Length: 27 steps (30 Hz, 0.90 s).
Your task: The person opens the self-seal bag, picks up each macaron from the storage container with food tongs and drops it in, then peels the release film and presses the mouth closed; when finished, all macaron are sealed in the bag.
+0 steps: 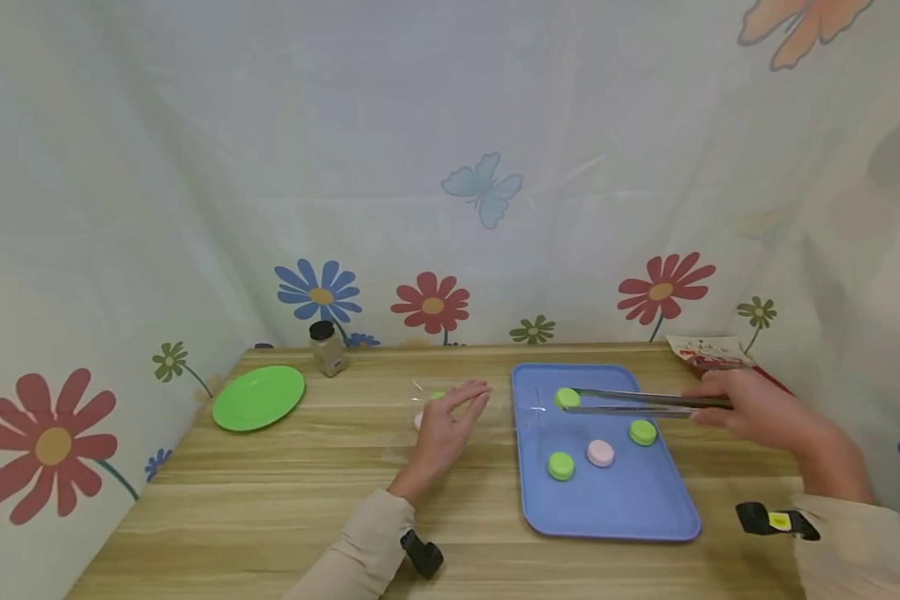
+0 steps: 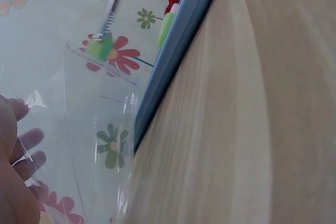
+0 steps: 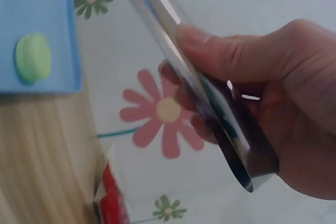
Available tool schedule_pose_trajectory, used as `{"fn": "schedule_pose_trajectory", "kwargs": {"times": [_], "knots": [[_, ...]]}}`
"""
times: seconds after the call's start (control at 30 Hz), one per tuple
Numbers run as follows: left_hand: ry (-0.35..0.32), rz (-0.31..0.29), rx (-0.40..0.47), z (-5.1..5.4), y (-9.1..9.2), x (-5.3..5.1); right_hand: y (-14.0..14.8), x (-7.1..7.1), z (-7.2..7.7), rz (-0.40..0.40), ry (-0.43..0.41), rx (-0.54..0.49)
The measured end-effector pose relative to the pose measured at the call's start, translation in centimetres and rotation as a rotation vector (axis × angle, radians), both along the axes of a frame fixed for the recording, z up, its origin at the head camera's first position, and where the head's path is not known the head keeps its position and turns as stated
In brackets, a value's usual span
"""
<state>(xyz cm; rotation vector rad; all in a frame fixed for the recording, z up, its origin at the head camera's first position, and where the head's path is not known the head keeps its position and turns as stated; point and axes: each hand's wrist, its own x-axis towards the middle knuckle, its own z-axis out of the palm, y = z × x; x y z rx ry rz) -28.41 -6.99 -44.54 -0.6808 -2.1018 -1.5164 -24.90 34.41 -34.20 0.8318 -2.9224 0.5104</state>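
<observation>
My left hand (image 1: 438, 437) holds a clear plastic bag (image 2: 79, 129) by its side, left of the blue tray. Through the plastic show a green macaron (image 1: 437, 395) and a pink macaron (image 1: 418, 421), partly hidden by the hand. With my right hand (image 1: 765, 408) I grip metal tongs (image 3: 197, 90) near their closed end. Their tips pinch another green macaron (image 1: 567, 398) above the tray's far left part, close to the bag's open side. On the tray (image 1: 607, 508) lie two green macarons (image 1: 561, 466) and one pink macaron (image 1: 601, 453).
A green plate (image 1: 258, 398) lies at the table's left side. A small jar with a black lid (image 1: 327, 348) stands at the back, near the plate. Behind my right hand is a red and white packet (image 1: 708, 350). A flowered curtain (image 1: 555, 208) hangs behind the table.
</observation>
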Motion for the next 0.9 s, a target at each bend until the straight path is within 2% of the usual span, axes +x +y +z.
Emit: {"fn": "schedule_pose_trajectory", "kwargs": {"times": [0.1,0.23,0.43,0.53,0.73,0.9], "knots": [[-0.047,-0.001,-0.03,0.0,-0.1,0.2,-1.9,0.4,0.5,0.033,0.017,-0.038],[-0.102,0.0,-0.06,0.0,0.4,0.5,-5.0,0.0,0.4,0.047,-0.025,-0.057],[-0.088,0.049,-0.13,-0.1,1.8,0.3,-8.3,-1.5,-0.5,0.08,-0.036,-0.001],[-0.09,0.046,-0.166,-0.1,2.0,0.3,-9.3,-2.1,-0.9,0.104,-0.046,0.025],[-0.137,-0.02,-0.265,0.0,0.4,0.0,-9.8,-2.5,-1.2,0.106,-0.101,0.034],[-0.174,-0.037,-0.387,0.3,-0.9,0.0,-9.6,-2.3,-1.0,0.102,-0.1,0.025]]}}
